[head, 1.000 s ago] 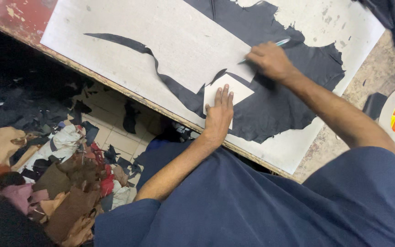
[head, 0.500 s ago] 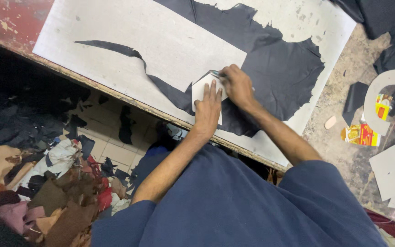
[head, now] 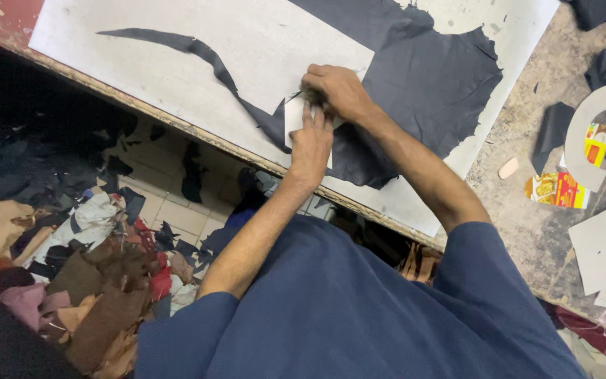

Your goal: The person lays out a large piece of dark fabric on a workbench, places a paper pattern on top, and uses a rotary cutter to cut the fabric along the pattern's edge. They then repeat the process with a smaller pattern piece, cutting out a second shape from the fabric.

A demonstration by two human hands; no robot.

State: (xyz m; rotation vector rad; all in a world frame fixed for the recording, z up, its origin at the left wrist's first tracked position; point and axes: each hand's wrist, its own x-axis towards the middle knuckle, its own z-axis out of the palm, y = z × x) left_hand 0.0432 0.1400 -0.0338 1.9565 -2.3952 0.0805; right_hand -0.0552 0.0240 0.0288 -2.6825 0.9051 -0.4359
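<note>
A small white card (head: pixel 296 119) is pressed flat on the dark leather sheet (head: pixel 422 77) by the open left hand (head: pixel 310 144). At its 1 o'clock, a thin tool is gripped by the right hand (head: pixel 338 90). No matching piece is seen cut free yet.

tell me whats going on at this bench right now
A person in a blue shirt leans over a white cutting board. The left hand presses a small white pattern piece flat on a sheet of dark leather. The right hand holds a thin tool, mostly hidden, at the pattern's top edge. A long curved dark strip lies on the board, and scraps cover the floor.
</note>
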